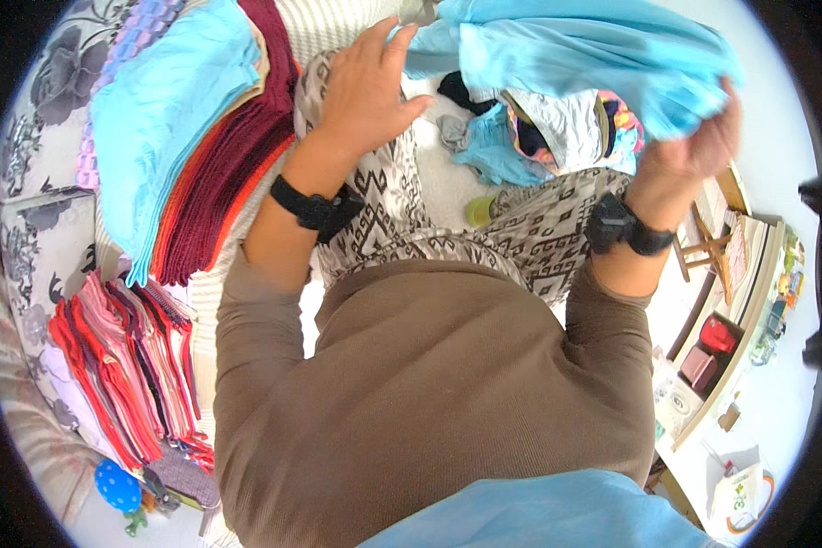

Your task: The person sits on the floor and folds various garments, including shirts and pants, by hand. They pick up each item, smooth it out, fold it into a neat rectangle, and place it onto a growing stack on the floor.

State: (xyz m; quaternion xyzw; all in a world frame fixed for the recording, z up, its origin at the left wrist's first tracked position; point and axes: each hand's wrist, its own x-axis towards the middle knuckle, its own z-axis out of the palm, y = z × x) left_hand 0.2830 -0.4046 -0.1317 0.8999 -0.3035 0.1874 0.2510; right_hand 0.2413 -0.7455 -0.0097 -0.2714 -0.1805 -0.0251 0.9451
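A light blue cloth garment (pixel 575 48) is stretched out in the air before me. My right hand (pixel 699 147), slightly blurred, grips its right end. Palm down, my left hand (pixel 373 89) is by the garment's left end, fingers and thumb apart. Its fingertips come close to the fabric; whether they touch is unclear. Under the raised garment lies a loose pile of clothes (pixel 568 130), in grey-white, light blue, black and a bright print. Left of my left hand, a light blue folded stack (pixel 171 130) lies against dark red and orange folded textiles (pixel 233 164).
Red, pink and striped folded textiles (pixel 130 370) stand in a row at lower left, near a blue polka-dot ball (pixel 118 485). My patterned trousers (pixel 541 240) border the clothes pile. To the right are a small wooden stool (pixel 716 250) and an open drawer (pixel 709 353).
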